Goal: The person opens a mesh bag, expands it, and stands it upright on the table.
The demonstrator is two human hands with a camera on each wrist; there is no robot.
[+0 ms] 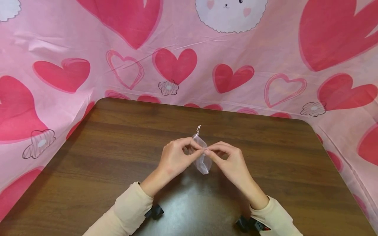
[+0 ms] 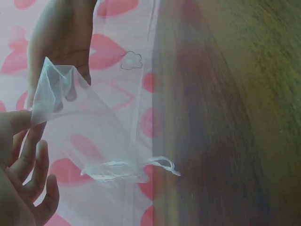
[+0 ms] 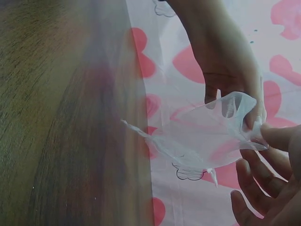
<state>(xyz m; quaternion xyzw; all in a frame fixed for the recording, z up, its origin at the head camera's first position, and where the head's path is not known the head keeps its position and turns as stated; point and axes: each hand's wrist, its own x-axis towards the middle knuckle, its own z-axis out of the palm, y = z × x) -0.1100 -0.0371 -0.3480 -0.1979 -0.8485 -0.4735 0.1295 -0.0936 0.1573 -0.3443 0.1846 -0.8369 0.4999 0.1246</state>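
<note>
A small sheer white drawstring bag (image 1: 203, 166) hangs between the two hands over the middle of the table. My left hand (image 1: 175, 156) pinches its upper side between thumb and index finger. From the other side my right hand (image 1: 233, 161) pinches it at nearly the same spot, the fingertips of both hands meeting. In the left wrist view the see-through cloth (image 2: 99, 127) spreads out flat, with the white drawstring (image 2: 162, 163) trailing from its gathered end. The right wrist view shows folds in the bag (image 3: 202, 129) near the pinching fingers; nothing shows inside it.
A dark brown wooden table (image 1: 118, 131) with rounded far corners lies beneath the hands. Pink cloth (image 1: 189, 39) printed with hearts hangs around its back and sides. Black wrist devices (image 1: 156, 212) show below the cream sleeves (image 1: 130, 205).
</note>
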